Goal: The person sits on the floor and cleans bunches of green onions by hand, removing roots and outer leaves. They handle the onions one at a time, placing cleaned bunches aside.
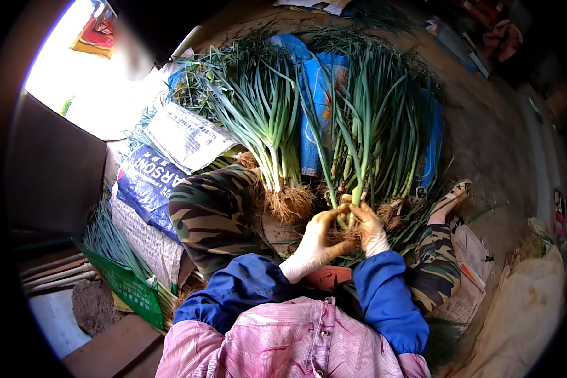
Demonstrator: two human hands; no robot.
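My left hand and my right hand meet in front of my lap, both in thin, stained whitish gloves. Between their fingertips is a green onion, gripped low on its stalk just above the roots. Its leaves lean away from me over a loose heap of green onions. A thinner stalk also runs down to the left fingers. Left of the hands, a bunch of green onions rests with pale stems together and brown roots towards me.
Blue woven sacking lies under the onions. Printed sacks cover more onions at left, beside a green sack. My camouflage-clad legs flank the work. Cardboard and a pale sack lie at right.
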